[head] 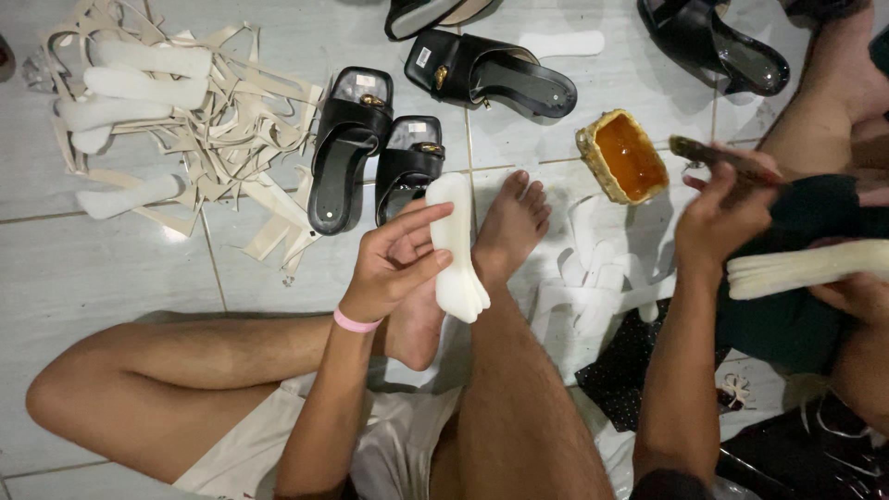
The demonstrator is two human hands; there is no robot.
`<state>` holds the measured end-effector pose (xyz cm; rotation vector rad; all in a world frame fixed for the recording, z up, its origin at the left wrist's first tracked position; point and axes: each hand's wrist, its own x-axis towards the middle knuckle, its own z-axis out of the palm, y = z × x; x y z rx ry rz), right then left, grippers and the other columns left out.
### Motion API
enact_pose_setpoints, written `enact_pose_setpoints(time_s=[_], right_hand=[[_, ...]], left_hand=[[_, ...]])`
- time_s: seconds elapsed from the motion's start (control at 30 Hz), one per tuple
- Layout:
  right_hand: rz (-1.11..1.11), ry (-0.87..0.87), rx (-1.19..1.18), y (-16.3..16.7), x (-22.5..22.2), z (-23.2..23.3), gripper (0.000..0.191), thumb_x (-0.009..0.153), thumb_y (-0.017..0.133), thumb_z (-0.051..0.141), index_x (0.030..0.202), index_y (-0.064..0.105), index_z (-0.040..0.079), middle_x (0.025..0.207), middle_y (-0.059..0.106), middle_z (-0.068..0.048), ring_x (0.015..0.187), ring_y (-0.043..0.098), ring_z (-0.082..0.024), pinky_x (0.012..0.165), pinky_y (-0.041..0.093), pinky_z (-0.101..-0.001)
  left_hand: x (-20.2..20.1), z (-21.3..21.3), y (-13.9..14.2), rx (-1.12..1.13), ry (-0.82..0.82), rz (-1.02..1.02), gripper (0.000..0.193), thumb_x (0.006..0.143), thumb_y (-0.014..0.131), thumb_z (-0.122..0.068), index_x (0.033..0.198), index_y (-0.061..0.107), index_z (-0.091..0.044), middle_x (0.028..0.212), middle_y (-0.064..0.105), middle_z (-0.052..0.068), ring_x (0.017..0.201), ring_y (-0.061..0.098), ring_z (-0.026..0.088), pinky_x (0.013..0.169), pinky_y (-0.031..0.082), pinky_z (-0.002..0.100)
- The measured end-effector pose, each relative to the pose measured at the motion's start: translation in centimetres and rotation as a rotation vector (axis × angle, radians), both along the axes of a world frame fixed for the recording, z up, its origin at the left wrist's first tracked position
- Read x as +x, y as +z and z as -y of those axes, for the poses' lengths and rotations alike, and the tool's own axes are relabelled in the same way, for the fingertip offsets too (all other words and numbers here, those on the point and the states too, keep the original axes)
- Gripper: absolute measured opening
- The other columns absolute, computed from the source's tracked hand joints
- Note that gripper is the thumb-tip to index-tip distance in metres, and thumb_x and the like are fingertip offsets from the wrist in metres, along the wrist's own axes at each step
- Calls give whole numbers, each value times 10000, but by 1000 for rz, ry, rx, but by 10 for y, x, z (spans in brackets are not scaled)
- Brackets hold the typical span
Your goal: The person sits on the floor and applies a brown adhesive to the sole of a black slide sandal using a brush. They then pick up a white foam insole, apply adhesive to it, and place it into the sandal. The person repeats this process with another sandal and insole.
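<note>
White foam insoles stacked upright, glue-stained brush angled beside amber glue tub

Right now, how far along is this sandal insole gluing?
Looks done: black sandals stand assembled on the floor. In hand: the left hand holds a white insole, while the right hand grips a glue brush beside the open glue tin. Left: loose white insoles still lie on the offcut pile.

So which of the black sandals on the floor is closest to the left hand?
The black sandal just above the left hand, the right-hand one of the side-by-side pair, its heel end beside the white insole that hand holds. The others lie farther off.
</note>
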<state>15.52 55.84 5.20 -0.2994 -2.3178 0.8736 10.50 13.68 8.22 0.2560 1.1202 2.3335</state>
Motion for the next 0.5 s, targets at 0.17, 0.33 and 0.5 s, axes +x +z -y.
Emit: enact_pose_setpoints(time_s=[0.17, 0.33, 0.5], right_hand=[[-294, 232, -446, 57, 11, 50, 255, 1220, 483, 243, 1363, 372, 63, 1239, 717, -284, 1030, 778, -334, 724, 656, -377], [-309, 565, -634, 93, 17, 139, 305, 1096, 520, 298, 1193, 451, 17, 992, 727, -261, 839, 795, -294, 592, 622, -387], [-164, 602, -564, 111, 12, 175, 331, 1089, 606, 263, 1210, 441, 3, 979, 724, -313, 869, 786, -340, 732, 686, -440]], left_hand=[[5, 4, -13, 191, -67, 231, 585, 929, 667, 142, 1488, 508, 76, 1440, 588, 162, 1283, 619, 243, 1090, 524, 381], [13, 0, -15, 327, -157, 314, 623, 907, 669, 158, 1501, 511, 56, 1366, 642, 180, 1248, 628, 255, 1084, 525, 386], [13, 2, -10, 339, -184, 268, 595, 884, 689, 141, 1455, 544, 58, 1374, 636, 132, 1245, 627, 236, 1080, 530, 392]])
